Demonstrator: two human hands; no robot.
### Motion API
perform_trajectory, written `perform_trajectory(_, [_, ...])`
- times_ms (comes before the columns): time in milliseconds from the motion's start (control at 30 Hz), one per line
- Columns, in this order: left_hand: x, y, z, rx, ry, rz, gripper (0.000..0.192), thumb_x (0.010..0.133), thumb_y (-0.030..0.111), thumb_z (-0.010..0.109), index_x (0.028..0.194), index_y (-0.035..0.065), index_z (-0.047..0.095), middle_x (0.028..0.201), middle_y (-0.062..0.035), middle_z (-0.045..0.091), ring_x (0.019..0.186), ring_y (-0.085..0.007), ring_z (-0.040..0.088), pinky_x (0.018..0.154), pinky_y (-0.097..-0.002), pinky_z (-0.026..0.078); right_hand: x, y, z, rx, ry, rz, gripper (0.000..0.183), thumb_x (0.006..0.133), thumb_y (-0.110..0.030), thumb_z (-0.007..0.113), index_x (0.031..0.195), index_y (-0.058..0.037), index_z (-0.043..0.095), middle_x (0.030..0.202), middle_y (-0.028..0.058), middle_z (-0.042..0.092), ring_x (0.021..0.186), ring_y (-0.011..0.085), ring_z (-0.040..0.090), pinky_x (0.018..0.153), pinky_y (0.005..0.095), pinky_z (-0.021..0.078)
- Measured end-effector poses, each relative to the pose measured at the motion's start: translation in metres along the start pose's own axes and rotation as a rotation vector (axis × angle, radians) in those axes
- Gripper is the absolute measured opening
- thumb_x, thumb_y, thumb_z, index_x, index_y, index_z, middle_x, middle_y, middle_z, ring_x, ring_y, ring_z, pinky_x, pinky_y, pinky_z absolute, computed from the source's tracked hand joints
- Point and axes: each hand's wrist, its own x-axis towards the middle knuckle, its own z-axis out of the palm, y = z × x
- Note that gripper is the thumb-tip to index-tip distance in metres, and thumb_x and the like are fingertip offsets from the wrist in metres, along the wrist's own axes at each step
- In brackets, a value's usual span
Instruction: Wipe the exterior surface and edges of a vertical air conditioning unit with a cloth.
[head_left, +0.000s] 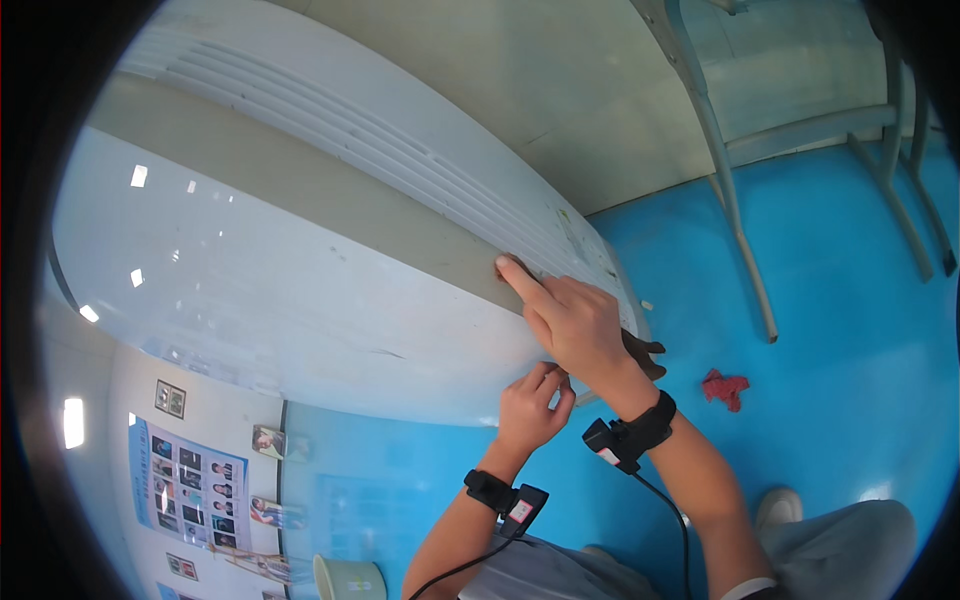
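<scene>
Before me stands a large white appliance cabinet (315, 300), which looks like a floor-standing air conditioner, with a row of vent slats (322, 142) and a grey recessed strip (300, 187). My right hand (581, 319) presses a dark brown cloth (645, 354) against the cabinet near its lower end. The index finger is stretched over the cloth's tip, on the strip beside the slats. Loose ends of the cloth stick out beyond the palm. My left hand (531, 409) is just beside the right one at the cabinet's edge, fingers curled; whether it grips anything cannot be told.
A crumpled red cloth (725, 390) lies on the blue floor (832, 315), and a small pale scrap (646, 305) is near the cabinet's base. Metal furniture legs (735, 202) stand at upper right. A pale green bin (349, 579) is at bottom left. Cables run from both wrist straps.
</scene>
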Motion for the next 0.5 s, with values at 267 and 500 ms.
perform_trajectory(267, [0.005, 0.001, -0.001, 0.015, -0.011, -0.015, 0.009, 0.070, 0.002, 0.065, 0.077, 0.0033, 0.060, 0.082, -0.0078, 0.062, 0.055, -0.0238, 0.059, 0.051, -0.0328, 0.048, -0.009, 0.008, 0.005, -0.019, 0.008, 0.006, 0.055, 0.074, 0.002, 0.062, 0.126, -0.0155, 0.059, 0.056, 0.0010, 0.044, 0.048, 0.0163, 0.045, 0.045, 0.0299, 0.0397])
perform_trajectory(500, [0.004, 0.002, -0.002, 0.033, 0.010, -0.001, 0.009, 0.069, 0.002, 0.066, 0.076, 0.0039, 0.060, 0.082, -0.0083, 0.062, 0.057, -0.0279, 0.059, 0.052, -0.0344, 0.049, 0.015, 0.002, 0.011, -0.013, 0.074, -0.134, 0.059, 0.072, 0.000, 0.063, 0.128, -0.0174, 0.059, 0.056, 0.0005, 0.039, 0.047, 0.0165, 0.041, 0.043, 0.0306, 0.0371])
